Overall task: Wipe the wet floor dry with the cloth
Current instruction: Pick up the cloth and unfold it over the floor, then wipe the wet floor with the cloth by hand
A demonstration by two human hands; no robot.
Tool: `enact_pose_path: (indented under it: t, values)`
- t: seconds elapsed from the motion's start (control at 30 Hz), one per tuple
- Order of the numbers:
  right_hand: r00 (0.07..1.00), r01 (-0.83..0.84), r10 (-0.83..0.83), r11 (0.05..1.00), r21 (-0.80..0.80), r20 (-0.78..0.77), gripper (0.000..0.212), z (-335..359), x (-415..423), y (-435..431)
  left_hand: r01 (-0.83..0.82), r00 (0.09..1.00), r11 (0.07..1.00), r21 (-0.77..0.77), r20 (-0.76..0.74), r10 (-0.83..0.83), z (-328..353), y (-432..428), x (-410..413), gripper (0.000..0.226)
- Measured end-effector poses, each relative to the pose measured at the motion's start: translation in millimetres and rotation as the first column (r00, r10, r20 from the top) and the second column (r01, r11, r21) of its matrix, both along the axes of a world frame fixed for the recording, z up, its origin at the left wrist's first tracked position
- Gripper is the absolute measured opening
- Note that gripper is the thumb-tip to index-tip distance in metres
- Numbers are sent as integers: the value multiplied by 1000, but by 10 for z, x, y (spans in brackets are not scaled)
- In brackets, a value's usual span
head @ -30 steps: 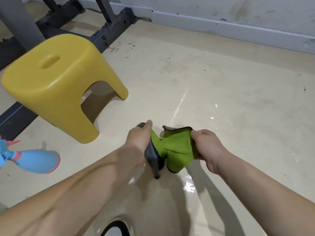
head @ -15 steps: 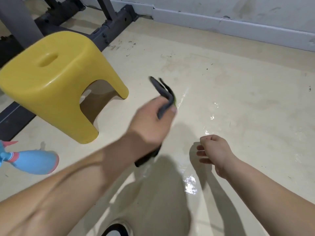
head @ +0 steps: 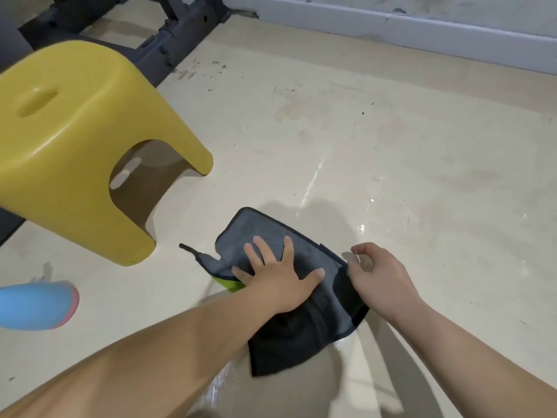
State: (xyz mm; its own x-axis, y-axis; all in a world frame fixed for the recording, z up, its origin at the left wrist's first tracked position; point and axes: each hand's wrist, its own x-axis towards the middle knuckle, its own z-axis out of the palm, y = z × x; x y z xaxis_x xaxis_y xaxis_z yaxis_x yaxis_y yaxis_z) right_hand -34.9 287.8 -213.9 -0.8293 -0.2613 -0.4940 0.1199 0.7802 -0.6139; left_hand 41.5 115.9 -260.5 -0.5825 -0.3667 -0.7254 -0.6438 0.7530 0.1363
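The cloth lies spread on the beige floor, grey side up, with a strip of its green side showing at the left edge. My left hand presses flat on it with fingers apart. My right hand hovers at the cloth's right edge, thumb and forefinger close to the hem; contact with it is unclear. Wet glossy patches shine on the floor beyond the cloth, and another wet streak shows near my left forearm.
A yellow plastic stool stands at the left. A blue and pink object lies at the far left edge. A dark metal frame runs along the back left. The white baseboard lines the far wall.
The cloth was held bunched between both hands, then swung up in my left hand alone. Now it lies flat on the floor under my left palm, my right hand at its edge.
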Motion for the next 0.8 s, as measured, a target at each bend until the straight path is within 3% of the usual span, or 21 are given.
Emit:
enact_pose_path:
  t: [0.2,0.43,0.67,0.8]
  values:
    - [995,73,-67,994,-78,78,28,-54,-268,-109,162,986,981,-111,-30,-166,-211,-588,-633,125]
    - [996,-33,26,996,81,86,32,-106,-687,-559,365,911,912,-187,-133,-391,-364,-1104,-1484,122]
    - [995,-54,45,992,110,87,36,169,-753,-777,386,814,879,-279,-345,-467,-474,-1229,-1558,96]
    - [991,-55,38,990,129,128,35,333,-776,-745,391,796,870,-300,-365,-483,-533,-1172,-1505,83]
